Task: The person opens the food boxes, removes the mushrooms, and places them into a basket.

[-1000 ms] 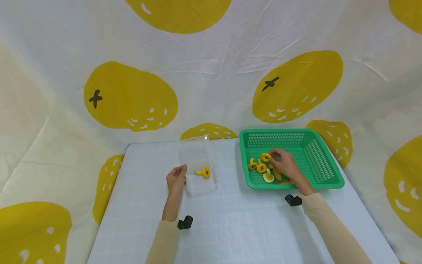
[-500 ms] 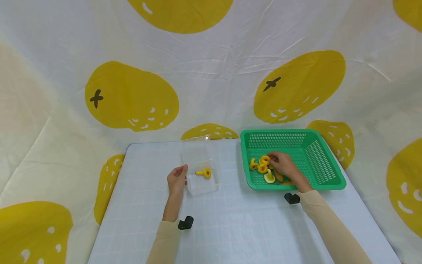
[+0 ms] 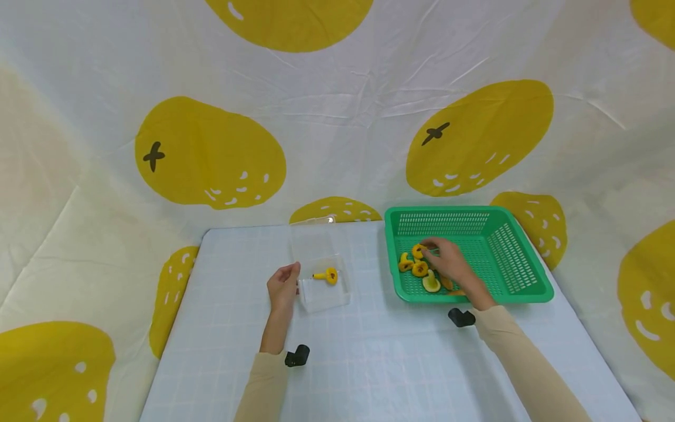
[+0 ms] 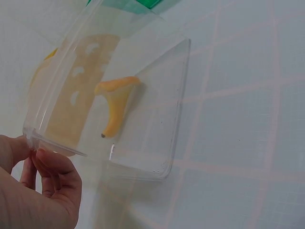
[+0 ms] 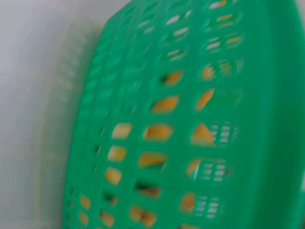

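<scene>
My left hand [image 3: 283,285] pinches the left edge of a clear plastic box [image 4: 143,174] with its lid [image 3: 311,241] standing open behind. One yellow mushroom [image 4: 116,102], with a flared cap and thin stem, lies inside the box. My right hand [image 3: 448,259] is over the left half of a green basket [image 3: 527,295] and pinches a yellow mushroom [image 3: 418,251] by its cap edge. Beside it in the basket lie another yellow mushroom [image 3: 419,269], a paler upturned mushroom [image 3: 430,282] and orange-brown pieces, partly hidden by the hand. The right wrist view shows only the basket's slotted wall [image 5: 157,114].
A pale checked cloth [image 3: 369,363] covers the table, with the box left of centre and the basket at the back right. Behind the table hangs a white curtain [image 3: 337,135] printed with large yellow fruit shapes.
My right hand has shifted slightly left inside the basket, and the mushroom at its fingertips has moved left with it. My left hand and the box stay as they were.
</scene>
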{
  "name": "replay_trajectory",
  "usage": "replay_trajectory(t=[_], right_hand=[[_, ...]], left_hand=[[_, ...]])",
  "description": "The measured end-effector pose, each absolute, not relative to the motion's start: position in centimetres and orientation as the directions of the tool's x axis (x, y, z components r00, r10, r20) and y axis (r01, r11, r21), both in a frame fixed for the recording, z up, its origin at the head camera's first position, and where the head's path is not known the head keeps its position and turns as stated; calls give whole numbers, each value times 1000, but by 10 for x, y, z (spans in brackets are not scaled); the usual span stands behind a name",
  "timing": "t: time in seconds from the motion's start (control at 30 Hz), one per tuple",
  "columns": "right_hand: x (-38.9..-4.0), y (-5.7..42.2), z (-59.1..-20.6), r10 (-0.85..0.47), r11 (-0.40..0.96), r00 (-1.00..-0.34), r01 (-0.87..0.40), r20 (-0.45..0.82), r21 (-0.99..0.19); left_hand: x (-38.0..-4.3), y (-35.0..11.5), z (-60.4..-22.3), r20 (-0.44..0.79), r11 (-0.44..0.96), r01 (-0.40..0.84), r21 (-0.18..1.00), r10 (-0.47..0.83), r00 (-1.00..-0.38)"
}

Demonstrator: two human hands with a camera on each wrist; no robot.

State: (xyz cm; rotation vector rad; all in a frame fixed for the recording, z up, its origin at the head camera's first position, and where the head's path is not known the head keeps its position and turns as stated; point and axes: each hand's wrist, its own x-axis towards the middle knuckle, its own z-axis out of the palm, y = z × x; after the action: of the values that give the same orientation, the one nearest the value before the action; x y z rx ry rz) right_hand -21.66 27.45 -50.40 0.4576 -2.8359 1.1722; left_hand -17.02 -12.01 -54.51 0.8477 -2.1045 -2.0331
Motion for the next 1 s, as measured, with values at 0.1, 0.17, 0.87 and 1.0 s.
replay_trajectory(t=[0.1, 0.17, 0.87, 1.0], right_hand=[[-217, 264, -499, -265, 643, -949, -307, 173, -701], [-217, 256, -497, -266, 625, -946, -316, 185, -714], [-218, 162, -485, -341, 449, -907, -387, 246, -805], [-219, 144, -488, -368, 460, -902, -387, 226, -799]], left_hand=[[-170, -120, -544, -302, -41, -318, 947, -449, -841], [-169, -120, -544, -299, -38, -316, 948, -449, -842], [-169, -119, -544, -296, -69, -297, 952, -446, -845], [-169, -120, -543, -296, -71, -296, 953, -446, -845]])
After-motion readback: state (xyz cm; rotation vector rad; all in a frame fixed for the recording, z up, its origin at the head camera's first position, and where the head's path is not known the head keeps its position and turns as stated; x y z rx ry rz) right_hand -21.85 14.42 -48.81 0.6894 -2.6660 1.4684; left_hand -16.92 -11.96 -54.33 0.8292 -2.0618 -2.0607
